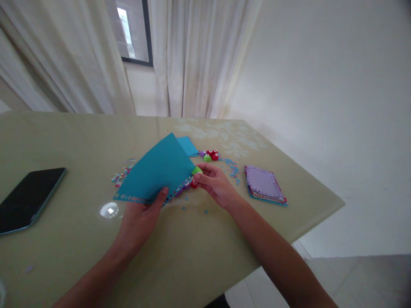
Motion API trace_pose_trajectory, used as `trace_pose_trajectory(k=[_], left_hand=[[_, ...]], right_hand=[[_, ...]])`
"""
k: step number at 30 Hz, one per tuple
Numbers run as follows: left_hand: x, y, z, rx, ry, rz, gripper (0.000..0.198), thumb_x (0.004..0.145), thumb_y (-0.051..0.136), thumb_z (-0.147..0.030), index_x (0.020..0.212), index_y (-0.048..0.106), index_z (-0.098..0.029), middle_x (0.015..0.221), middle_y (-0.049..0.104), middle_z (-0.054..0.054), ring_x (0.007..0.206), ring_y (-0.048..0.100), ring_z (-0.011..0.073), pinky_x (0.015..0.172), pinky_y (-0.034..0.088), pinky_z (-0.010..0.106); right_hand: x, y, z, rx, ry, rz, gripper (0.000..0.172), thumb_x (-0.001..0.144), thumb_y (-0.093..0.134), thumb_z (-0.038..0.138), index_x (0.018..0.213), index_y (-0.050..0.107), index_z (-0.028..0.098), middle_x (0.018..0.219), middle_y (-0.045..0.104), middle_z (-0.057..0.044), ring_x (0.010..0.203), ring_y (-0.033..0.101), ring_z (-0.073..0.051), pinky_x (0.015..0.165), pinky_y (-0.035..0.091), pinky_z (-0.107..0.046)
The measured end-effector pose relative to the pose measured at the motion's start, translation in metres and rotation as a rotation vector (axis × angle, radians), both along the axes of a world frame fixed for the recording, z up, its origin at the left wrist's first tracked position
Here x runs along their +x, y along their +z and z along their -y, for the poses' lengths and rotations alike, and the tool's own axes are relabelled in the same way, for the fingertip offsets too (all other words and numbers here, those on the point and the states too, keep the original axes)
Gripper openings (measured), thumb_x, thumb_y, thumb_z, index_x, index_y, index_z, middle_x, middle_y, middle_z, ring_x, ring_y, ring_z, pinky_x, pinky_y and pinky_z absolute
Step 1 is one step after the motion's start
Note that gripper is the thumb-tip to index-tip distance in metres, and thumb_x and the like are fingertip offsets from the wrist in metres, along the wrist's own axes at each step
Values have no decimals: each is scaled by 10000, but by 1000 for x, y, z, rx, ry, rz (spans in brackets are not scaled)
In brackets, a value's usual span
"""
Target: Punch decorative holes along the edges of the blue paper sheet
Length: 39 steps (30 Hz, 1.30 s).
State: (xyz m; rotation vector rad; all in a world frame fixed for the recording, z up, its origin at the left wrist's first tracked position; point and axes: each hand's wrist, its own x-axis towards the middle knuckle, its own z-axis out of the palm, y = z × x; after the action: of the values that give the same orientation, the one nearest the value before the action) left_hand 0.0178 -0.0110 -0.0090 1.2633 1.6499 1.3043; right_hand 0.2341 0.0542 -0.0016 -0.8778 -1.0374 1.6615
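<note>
A sheet of blue paper (157, 167) is raised above the table, slightly curved, with a row of small punched holes along its lower and right edges. My left hand (141, 214) grips it at the near corner, thumb on top and fingers hidden underneath. In the fingers of my right hand (213, 184) is a small green craft punch (197, 170), set at the paper's right corner. Below the paper's edge, partly covered, lie a red punch (193, 184) and a purple punch (186, 185) with eye-like dots.
Beyond the paper are more blue sheets (188, 146) and several eyed punches (210, 155). To the right sits a stack of hole-edged papers (265, 184), lilac on top. Punched bits (233, 167) are scattered about. A black-screened tablet (30, 199) lies at left.
</note>
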Motion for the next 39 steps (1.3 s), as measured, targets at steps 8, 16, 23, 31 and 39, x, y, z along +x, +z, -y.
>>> trace_pose_trajectory(k=[8, 16, 23, 31, 39], left_hand=[[-1, -3, -1, 17, -37, -7, 513, 807, 747, -606, 1203, 790, -282, 1306, 803, 91, 1342, 676, 417, 1261, 432, 582], [0, -3, -1, -9, -46, -55, 511, 843, 694, -613, 1200, 784, -260, 1385, 771, 100, 1343, 676, 395, 1251, 445, 550], [-1, 3, 0, 6, -7, 20, 464, 769, 793, -594, 1114, 796, -283, 1292, 808, 94, 1366, 659, 423, 1268, 420, 560], [5, 9, 1, -128, -28, 281, 413, 703, 877, -527, 1000, 770, -262, 980, 855, 103, 806, 818, 374, 749, 666, 490], [-6, 1, -2, -34, -70, 141, 451, 715, 888, -555, 972, 740, -215, 836, 827, 70, 730, 777, 293, 692, 619, 387]], right_hand=[[1, 0, 0, -15, -15, 34, 514, 608, 1057, 453, 951, 751, 224, 842, 748, 20, 707, 663, -137, 672, 507, -281], [-1, 2, 1, -11, -4, 32, 526, 557, 1080, 463, 856, 714, 231, 759, 701, 41, 647, 579, -123, 601, 426, -261], [-2, -5, -3, -1, 4, 32, 510, 600, 1048, 514, 940, 771, 254, 858, 724, 24, 698, 598, -136, 676, 500, -291], [39, -9, -31, 381, -314, 605, 366, 761, 871, 361, 1095, 782, 244, 963, 739, -5, 756, 583, -152, 739, 499, -307], [46, -27, -40, 534, -152, 1089, 207, 885, 804, 361, 1002, 779, 192, 951, 767, -62, 782, 651, -190, 781, 492, -354]])
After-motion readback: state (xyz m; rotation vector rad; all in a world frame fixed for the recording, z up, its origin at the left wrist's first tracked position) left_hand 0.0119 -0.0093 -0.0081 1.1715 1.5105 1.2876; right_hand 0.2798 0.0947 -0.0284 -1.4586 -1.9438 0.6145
